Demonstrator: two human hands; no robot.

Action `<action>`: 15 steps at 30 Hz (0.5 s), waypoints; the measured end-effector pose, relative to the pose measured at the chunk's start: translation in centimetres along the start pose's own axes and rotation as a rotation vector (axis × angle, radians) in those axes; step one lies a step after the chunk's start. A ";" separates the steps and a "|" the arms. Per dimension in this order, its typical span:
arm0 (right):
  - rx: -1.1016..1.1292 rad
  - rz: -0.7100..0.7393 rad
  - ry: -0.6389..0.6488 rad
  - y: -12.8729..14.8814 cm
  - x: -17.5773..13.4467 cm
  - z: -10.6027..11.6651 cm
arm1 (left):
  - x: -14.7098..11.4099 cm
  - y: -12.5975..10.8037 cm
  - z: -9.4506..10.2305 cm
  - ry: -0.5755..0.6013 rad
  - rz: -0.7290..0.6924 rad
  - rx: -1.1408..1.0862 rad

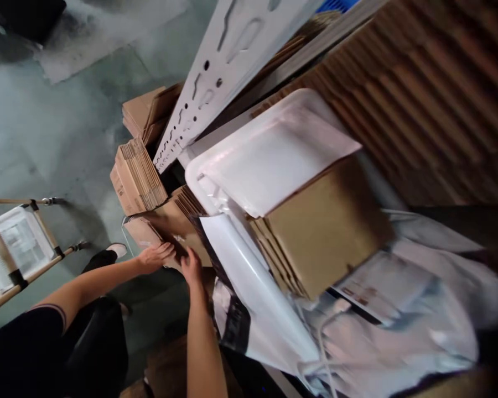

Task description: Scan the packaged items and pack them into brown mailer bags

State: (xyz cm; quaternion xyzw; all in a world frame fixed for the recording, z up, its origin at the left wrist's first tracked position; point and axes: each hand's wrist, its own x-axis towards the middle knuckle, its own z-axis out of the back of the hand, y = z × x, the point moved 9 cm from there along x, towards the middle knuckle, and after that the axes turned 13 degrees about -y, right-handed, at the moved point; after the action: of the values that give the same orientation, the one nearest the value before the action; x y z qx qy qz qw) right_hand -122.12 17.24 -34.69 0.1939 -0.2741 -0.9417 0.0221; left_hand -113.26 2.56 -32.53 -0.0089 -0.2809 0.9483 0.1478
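My left hand (157, 257) is at the near end of a brown flattened cardboard box (144, 231), its fingers closed over the edge. Just beside it, my right hand (192, 267) curls its fingers at the same cardboard, where a dark gap shows; its fingertips are partly hidden. Behind the hands lies a bundle of folded cardboard boxes (186, 205). Another bundle of flattened boxes (138, 176) stands farther out, with more folded cardboard (146, 113) past it.
A white perforated shelf post (216, 77) slants across the top. To the right, a white plastic tray (199, 166) holds folded cardboard (319, 237); white plastic bags (261, 298) and a cable (321, 337) lie nearby. A pipe-frame cart (0, 249) stands on the floor at left.
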 end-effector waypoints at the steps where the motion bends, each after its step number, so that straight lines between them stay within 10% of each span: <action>1: 0.022 -0.018 0.095 0.2 0.1 -1.5 | -1.6 0.1 0.0 -0.010 -0.019 -0.012; 6: 0.055 -0.065 0.383 0.9 -2.4 -3.4 | -5.6 1.2 0.7 -0.044 -0.081 -0.058; 15: -0.385 -0.045 0.322 2.3 -2.2 -0.6 | -7.9 -0.4 1.9 0.080 -0.060 -0.158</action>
State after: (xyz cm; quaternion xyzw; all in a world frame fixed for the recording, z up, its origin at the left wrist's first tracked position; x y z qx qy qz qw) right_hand -120.02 15.29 -33.13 0.3399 -0.0784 -0.9337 0.0809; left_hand -105.82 -0.31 -31.25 -0.0498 -0.3486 0.9173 0.1860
